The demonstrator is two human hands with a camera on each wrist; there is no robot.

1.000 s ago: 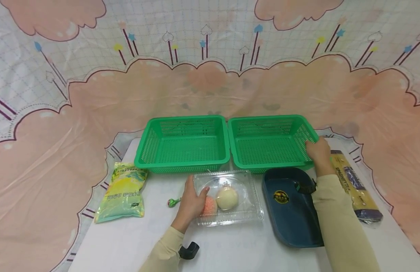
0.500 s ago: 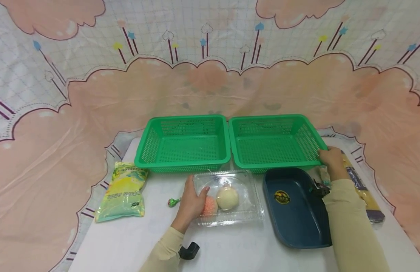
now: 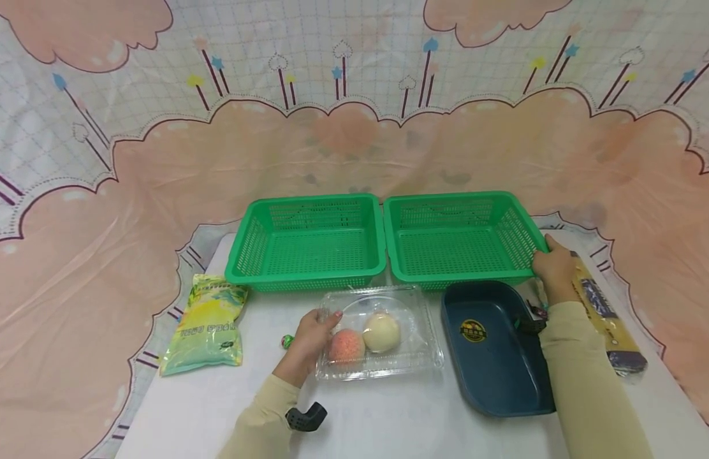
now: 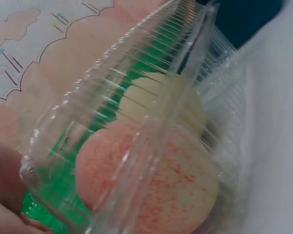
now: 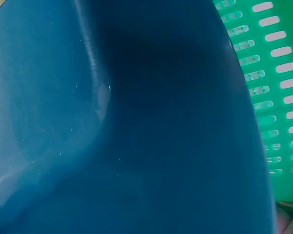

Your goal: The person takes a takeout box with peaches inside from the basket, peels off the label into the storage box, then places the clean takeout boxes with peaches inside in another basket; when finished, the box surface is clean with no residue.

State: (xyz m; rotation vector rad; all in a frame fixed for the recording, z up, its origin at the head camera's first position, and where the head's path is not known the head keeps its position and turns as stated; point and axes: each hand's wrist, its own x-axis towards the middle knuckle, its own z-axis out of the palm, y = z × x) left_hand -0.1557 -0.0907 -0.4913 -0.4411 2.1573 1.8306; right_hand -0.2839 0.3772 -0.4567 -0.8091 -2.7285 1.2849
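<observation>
A clear plastic clamshell box [image 3: 409, 357] lies at the table's front middle. It holds a pink speckled bun [image 3: 347, 346] and a cream bun [image 3: 381, 332]. My left hand [image 3: 310, 336] pinches the box's left edge. The left wrist view shows the pink bun [image 4: 156, 185] and the cream bun [image 4: 161, 100] behind the ribbed clear lid [image 4: 136, 112], with my fingers [image 4: 5, 200] at the lower left. My right hand [image 3: 552, 268] grips the front right corner of the right green basket [image 3: 458, 239]. The right wrist view shows that green basket [image 5: 278, 87] beyond the dark blue tray [image 5: 112, 126].
A second green basket [image 3: 308, 242] stands against the right one's left side. The dark blue tray [image 3: 492, 347] sits under my right forearm. A spaghetti packet [image 3: 604, 312] lies at the right edge, a yellow-green bag [image 3: 208, 322] at the left. A small green sweet [image 3: 287, 342] is by my left hand.
My left hand has drawn back from over the pink bun to the box's left edge, and the bun now shows fully. My right hand slid along the basket rim to its front right corner.
</observation>
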